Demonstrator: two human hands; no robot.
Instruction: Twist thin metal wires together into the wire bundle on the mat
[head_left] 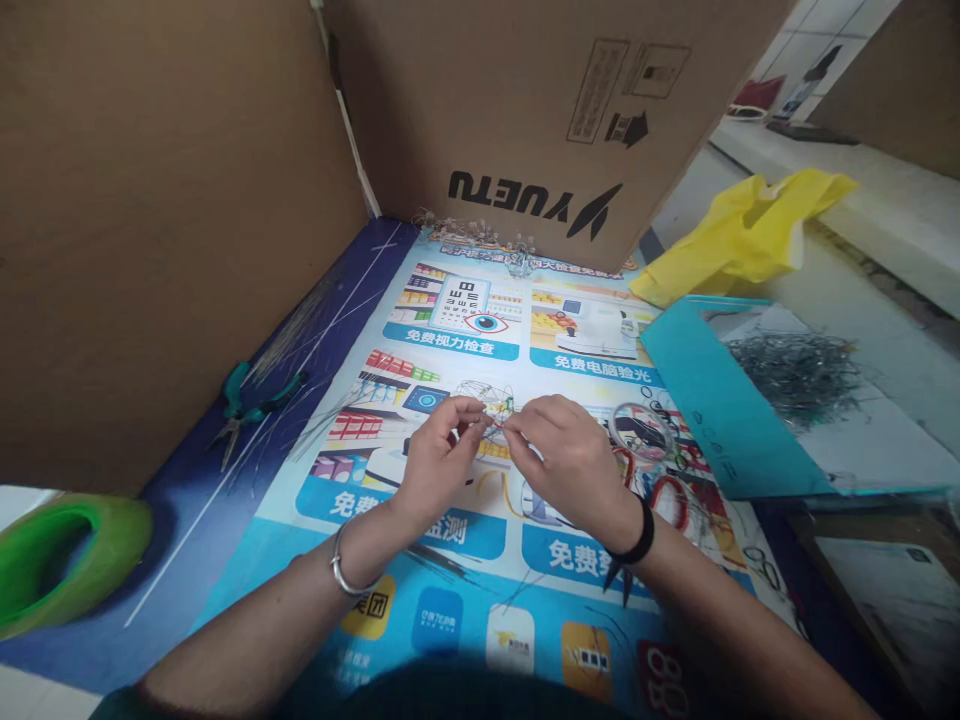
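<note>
My left hand (444, 452) and my right hand (564, 455) meet over the printed poster, thumbs and index fingers pinched close together. Between the fingertips is a thin wire piece (493, 421) with a reddish bit; its exact form is too small to make out. A loose openwork shape of bent wire (484, 393) with small yellow and green bits stands just beyond the fingers, and seems joined to what they hold. Red-handled scissors (670, 505) lie partly under my right wrist, their dark blades showing below it. A clear ring-shaped roll (641, 432) rests beyond my right hand.
Teal-handled pliers (244, 408) and loose wires (300, 335) lie at left, near a green tape roll (112, 560). Cardboard walls (510, 110) enclose the back and left. At right are a blue box (739, 420) holding tangled wire (795, 375) and a yellow bag (750, 235).
</note>
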